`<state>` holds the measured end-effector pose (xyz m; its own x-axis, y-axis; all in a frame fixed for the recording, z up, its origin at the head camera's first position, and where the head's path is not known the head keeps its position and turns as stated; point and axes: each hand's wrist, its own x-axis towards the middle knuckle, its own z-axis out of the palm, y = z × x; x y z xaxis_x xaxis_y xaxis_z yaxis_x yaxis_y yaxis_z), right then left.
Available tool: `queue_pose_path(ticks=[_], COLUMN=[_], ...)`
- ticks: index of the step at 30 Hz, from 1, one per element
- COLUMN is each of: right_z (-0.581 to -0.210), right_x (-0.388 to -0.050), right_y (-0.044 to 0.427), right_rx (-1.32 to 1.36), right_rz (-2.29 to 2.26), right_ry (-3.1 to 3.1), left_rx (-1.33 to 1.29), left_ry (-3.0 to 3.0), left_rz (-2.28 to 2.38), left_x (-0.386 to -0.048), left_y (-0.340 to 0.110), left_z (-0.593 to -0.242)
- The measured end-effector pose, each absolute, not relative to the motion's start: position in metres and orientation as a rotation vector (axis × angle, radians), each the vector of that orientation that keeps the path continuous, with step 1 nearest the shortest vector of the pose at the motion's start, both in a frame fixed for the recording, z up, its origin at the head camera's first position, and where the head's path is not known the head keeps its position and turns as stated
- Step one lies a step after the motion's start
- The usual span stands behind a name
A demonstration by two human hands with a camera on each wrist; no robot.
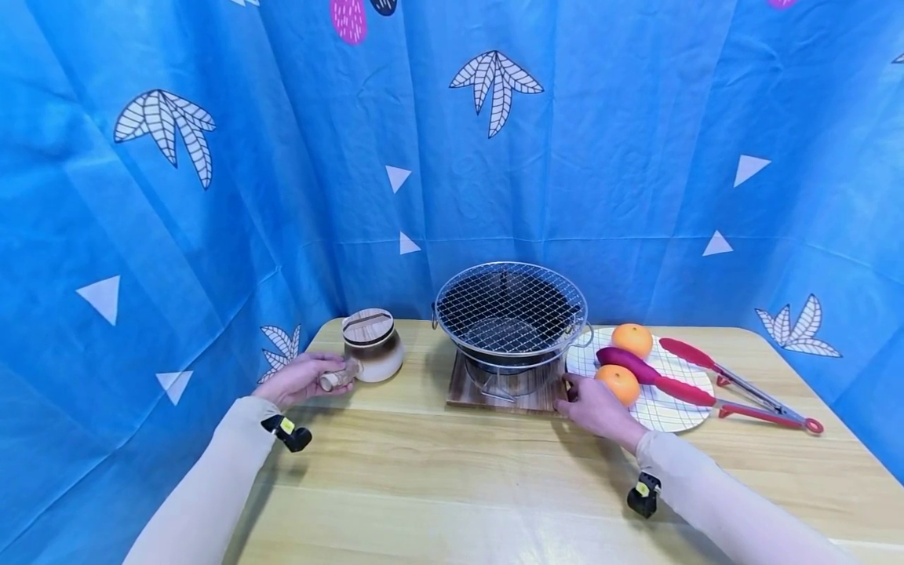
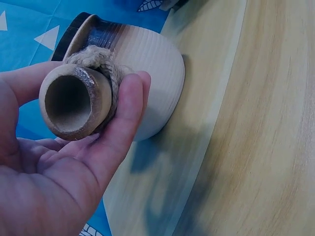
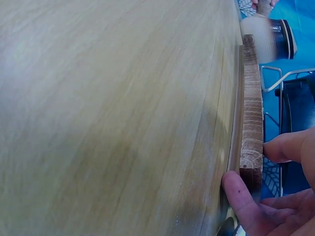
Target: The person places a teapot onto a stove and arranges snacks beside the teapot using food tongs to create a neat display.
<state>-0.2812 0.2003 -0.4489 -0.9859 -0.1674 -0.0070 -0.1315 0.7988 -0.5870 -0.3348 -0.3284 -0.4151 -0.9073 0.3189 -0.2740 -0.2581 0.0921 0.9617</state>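
Note:
In the left wrist view, my left hand [image 2: 74, 172] grips the hollow side handle [image 2: 102, 96] of a cream and brown teapot [image 2: 152, 69], thumb on one side and fingers on the other. Twine is wound where handle meets body. A wooden lid [image 1: 368, 326] covers the teapot. Whether its base touches the table, I cannot tell. At the front right corner of a dark wooden board [image 1: 466, 388], my right hand [image 1: 600, 408] pinches the edge between thumb and finger, as the right wrist view shows. On that board stands a round black grill with a wire mesh [image 1: 504, 310] on top.
Right of the board lies a checked plate [image 1: 653, 404] with two oranges [image 1: 633, 340] on it. Red-tipped tongs [image 1: 766, 404] lie across its right side, handle end on the wooden table [image 1: 452, 486]. A blue curtain [image 1: 600, 157] hangs behind and along the sides.

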Motion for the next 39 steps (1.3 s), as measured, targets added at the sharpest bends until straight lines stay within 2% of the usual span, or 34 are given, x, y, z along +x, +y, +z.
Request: queue_pose_path(ticks=[20,39], right_z=[-0.45,-0.449], right_x=[-0.283,-0.281], right_y=[0.201,0.2], right_rx=[-0.248,-0.232], right_rz=[-0.953,-0.955], right_ry=[2.941,2.93], left_rx=[-0.07,0.019], left_ry=[1.92,1.975], left_rz=[1.997,1.983], left_x=[-0.334,-0.329], left_y=[-0.321,-0.313], left_z=[-0.413,-0.39])
